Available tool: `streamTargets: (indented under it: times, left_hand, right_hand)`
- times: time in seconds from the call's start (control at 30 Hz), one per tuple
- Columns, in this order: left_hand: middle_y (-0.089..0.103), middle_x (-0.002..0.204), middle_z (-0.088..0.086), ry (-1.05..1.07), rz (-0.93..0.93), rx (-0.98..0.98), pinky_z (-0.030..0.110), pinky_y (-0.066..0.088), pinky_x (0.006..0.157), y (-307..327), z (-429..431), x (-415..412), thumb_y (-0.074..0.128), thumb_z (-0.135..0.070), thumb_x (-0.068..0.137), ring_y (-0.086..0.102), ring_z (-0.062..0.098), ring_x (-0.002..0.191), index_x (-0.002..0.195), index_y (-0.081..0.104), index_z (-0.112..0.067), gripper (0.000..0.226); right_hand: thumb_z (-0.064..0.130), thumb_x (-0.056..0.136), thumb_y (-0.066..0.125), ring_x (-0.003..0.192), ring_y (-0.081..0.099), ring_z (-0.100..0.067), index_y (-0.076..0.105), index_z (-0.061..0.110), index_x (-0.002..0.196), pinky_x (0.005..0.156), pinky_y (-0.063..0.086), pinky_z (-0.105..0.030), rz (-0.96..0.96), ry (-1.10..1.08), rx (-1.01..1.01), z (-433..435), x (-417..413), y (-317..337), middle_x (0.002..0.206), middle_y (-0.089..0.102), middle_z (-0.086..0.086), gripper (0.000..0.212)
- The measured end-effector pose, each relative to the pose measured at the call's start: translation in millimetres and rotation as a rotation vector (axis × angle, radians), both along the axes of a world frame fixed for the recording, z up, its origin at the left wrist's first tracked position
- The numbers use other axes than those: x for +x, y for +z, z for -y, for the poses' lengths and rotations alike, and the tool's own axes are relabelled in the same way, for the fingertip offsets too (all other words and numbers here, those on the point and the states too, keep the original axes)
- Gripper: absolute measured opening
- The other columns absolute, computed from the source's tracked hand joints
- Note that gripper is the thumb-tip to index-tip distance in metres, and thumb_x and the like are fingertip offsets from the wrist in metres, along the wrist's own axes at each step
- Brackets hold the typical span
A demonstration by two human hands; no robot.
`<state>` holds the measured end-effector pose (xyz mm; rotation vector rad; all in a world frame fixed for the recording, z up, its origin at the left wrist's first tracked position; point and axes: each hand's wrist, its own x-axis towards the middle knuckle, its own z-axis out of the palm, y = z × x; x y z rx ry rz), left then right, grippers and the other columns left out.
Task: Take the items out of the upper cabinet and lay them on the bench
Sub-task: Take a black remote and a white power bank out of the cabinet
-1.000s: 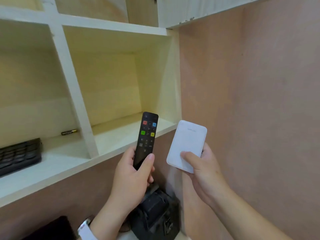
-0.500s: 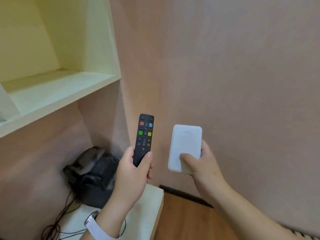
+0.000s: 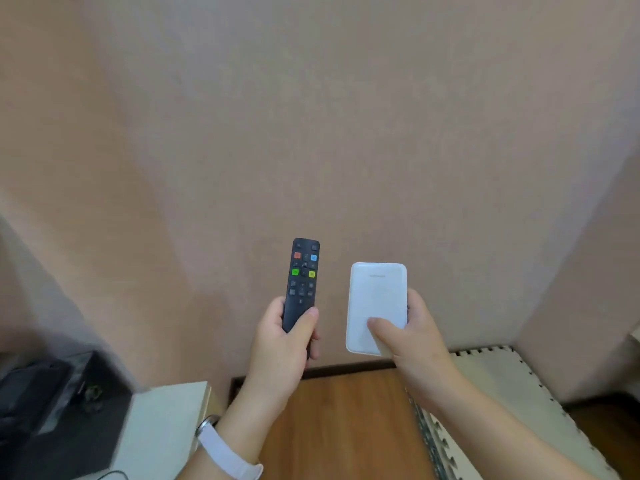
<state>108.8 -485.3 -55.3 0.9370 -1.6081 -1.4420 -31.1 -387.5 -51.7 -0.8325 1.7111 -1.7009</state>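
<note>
My left hand [image 3: 284, 344] grips the lower end of a black remote control [image 3: 302, 275] with red, blue, green and yellow buttons, held upright in front of the pink wall. My right hand [image 3: 412, 337] holds a flat white power bank [image 3: 377, 299] upright, thumb pressed on its front face. Both items are in the air, side by side and apart. The upper cabinet is out of view.
A white bench top [image 3: 166, 420] lies at the lower left with a black device [image 3: 55, 410] on it. Wooden floor [image 3: 343, 427] shows between my arms. A white foam puzzle mat [image 3: 502, 382] covers the floor at the lower right.
The view has swung to the right and down, away from the cabinet shelves, which have left the frame. Both hands keep their grip on the remote and power bank, still held side by side.
</note>
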Motion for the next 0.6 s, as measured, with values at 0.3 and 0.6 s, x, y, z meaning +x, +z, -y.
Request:
streamTargets:
  times: [0.3,0.6]
  left_hand:
    - [0.051,0.067,0.007,-0.264,0.033,0.036,0.023,0.041,0.042,-2,-156,-170,0.056,-0.012,0.095,0.048,0.017,0.051,0.089,0.054,-0.01,0.007]
    - [0.054,0.07,0.004,-0.617,0.07,0.045,0.033,0.041,0.053,-4,-296,-291,0.056,-0.013,0.094,0.05,0.016,0.052,0.088,0.054,-0.011,0.007]
  right_hand:
    - [0.002,0.086,0.062,0.085,0.066,-0.004,0.053,0.029,0.112,0.066,0.053,-0.021,0.052,-0.254,-0.011,-199,-133,-16,0.105,0.066,0.003,0.037]
    - [0.021,0.072,0.062,0.094,0.064,-0.018,0.053,0.028,0.109,0.068,0.052,-0.026,0.082,-0.593,0.01,-368,-200,-15,0.105,0.064,0.001,0.039]
